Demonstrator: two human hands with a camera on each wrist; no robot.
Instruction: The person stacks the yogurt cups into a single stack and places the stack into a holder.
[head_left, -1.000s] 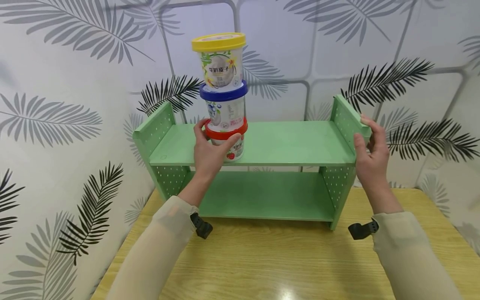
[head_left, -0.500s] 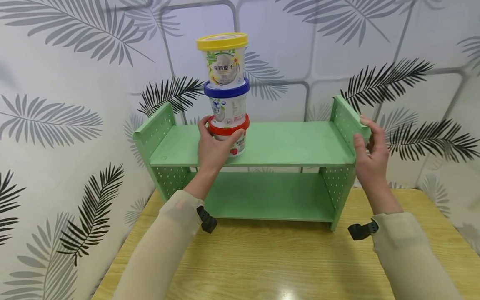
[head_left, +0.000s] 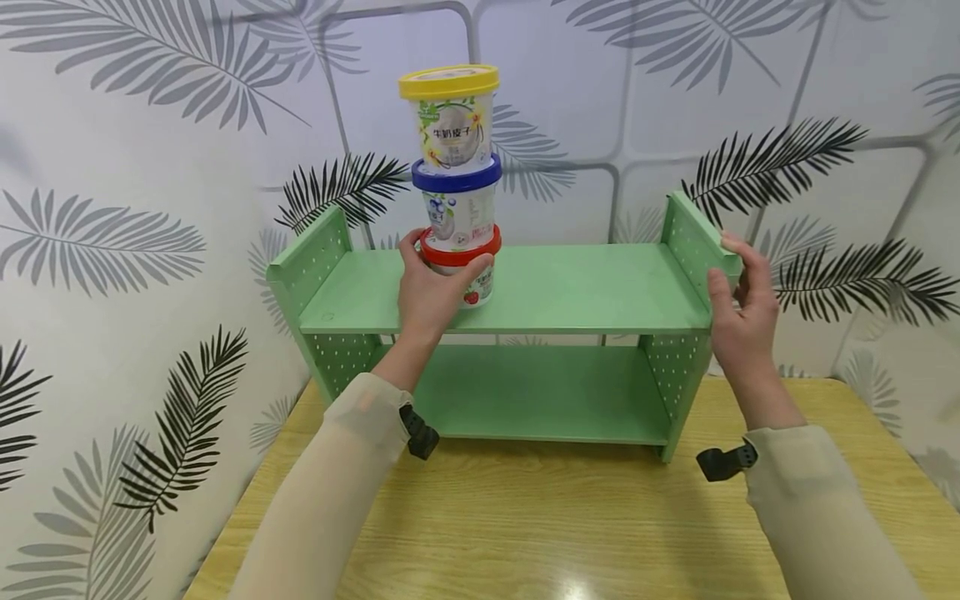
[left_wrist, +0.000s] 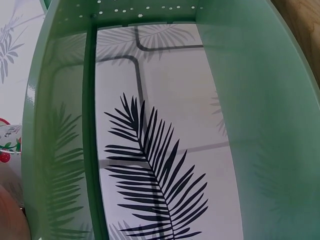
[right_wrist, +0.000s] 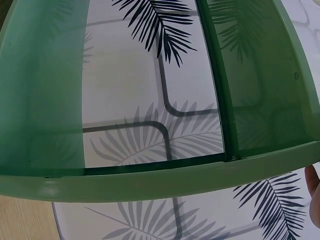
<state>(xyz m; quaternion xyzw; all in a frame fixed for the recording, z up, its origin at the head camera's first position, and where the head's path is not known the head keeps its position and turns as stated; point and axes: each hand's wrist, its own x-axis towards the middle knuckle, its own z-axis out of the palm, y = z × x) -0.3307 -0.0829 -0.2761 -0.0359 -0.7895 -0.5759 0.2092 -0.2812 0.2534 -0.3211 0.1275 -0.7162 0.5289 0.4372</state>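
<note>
Three tubs with printed labels stand stacked on the upper board of a green two-tier shelf (head_left: 585,287). The top tub (head_left: 453,133) has a yellow lid, the middle tub (head_left: 457,215) a blue one. Around the bottom tub (head_left: 480,289), which has a red lid and strawberry print, my left hand (head_left: 427,296) holds with thumb in front and fingers at the left. Part of that tub (left_wrist: 10,170) shows at the left wrist view's edge. My right hand (head_left: 747,317) grips the front upper corner of the shelf's right side panel (head_left: 701,229); its inner fingers are partly hidden.
The shelf stands on a wooden table (head_left: 525,517), against a wall (head_left: 547,75) with leaf-patterned covering. Perforated side panels, including the left one (head_left: 315,258), rise above the upper board. The lower board (head_left: 525,392) lies beneath it.
My left hand and the whole tub stack have shifted a little to the right and back along the upper board. The right hand has stayed on the side panel.
</note>
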